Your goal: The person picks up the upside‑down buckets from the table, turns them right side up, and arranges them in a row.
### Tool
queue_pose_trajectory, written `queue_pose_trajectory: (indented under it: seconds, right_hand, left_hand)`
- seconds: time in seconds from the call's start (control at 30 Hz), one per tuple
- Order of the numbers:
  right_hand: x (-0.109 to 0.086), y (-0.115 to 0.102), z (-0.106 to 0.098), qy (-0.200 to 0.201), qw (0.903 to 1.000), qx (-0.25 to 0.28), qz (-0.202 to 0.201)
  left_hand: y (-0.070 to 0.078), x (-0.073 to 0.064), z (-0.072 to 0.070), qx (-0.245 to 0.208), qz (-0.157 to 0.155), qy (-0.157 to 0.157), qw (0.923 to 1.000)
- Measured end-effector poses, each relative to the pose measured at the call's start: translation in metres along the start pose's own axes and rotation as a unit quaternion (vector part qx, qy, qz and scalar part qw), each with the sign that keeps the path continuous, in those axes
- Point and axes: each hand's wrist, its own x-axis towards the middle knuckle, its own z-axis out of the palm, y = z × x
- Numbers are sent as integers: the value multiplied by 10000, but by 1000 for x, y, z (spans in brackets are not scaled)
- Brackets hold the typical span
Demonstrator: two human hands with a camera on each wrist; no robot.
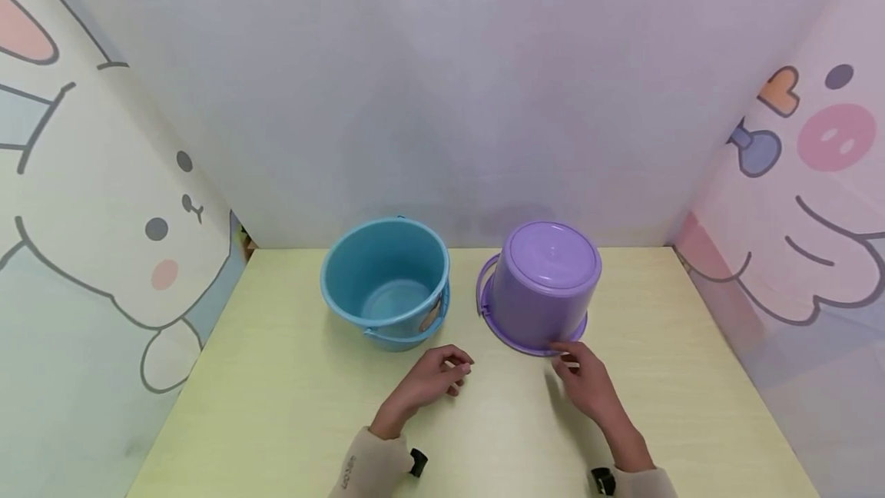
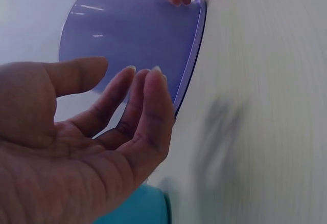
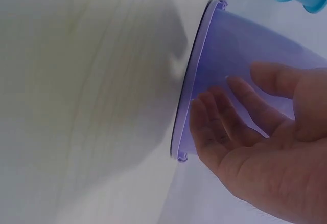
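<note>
A purple bucket (image 1: 546,306) stands upside down at the table's back right, its base up and its handle lying against the left side. Left of it a blue bucket (image 1: 387,283) stands upright, its handle folded down along the right side. My right hand (image 1: 588,386) is by the purple bucket's front rim, fingers loosely bent and holding nothing; whether they touch the rim I cannot tell. In front of the blue bucket hovers my left hand (image 1: 432,379), its fingers loosely curled round nothing, as the left wrist view confirms.
Both buckets stand on a pale yellow table (image 1: 263,390). A plain pale back wall (image 1: 442,98) rises just behind them. Side panels with cartoon animals, a left panel (image 1: 90,198) and a right panel (image 1: 830,252), flank the table.
</note>
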Motion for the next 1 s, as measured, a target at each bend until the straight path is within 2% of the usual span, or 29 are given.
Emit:
queue_pose_trajectory:
  seconds: [0.17,0.37,0.67,0.87,0.93,1.0]
  right_hand:
    - [1,6,-2,72,9995,-179,-239]
    - [2,10,-6,61,9978,-548,-371]
    - [7,13,-8,20,9925,-1079,-576]
    - [8,19,-7,258,9800,-1630,-1111]
    - [9,21,-6,317,9751,-1771,-1295]
    - [9,23,-6,337,9707,-1889,-1449]
  left_hand:
    - [6,9,11,132,22,80,9999]
    - [8,23,25,599,184,305,9976]
    - [9,37,44,1485,618,653,9848]
    - [8,41,58,2068,1043,853,9691]
    - [6,43,63,2414,1225,937,9581]
    - [4,45,68,2815,1390,1065,9435]
